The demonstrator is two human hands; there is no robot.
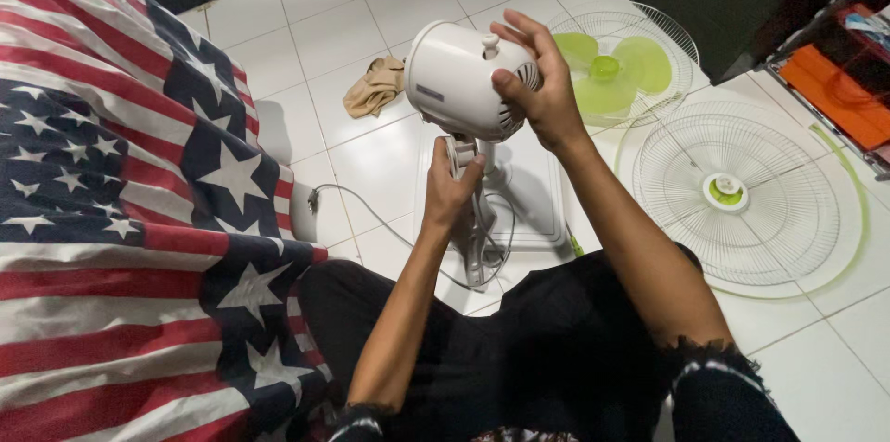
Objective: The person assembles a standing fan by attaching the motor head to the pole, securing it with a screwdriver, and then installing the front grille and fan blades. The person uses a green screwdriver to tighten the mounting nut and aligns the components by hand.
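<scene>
A white fan motor housing (pixel 454 80) stands on its white stand and square base (pixel 533 192) on the tiled floor in front of me. My right hand (pixel 538 80) grips the right side of the housing near its vents. My left hand (pixel 450 187) is closed around the neck joint just below the housing. A thin power cord (pixel 371 215) trails from the base to the left.
A white wire fan grille with a green hub (pixel 732 196) lies on the floor at right. Behind it a second grille holds the green fan blades (pixel 612 66). A tan rag (pixel 375 88) lies at left of the fan. Striped, starred fabric (pixel 102 201) covers the left side.
</scene>
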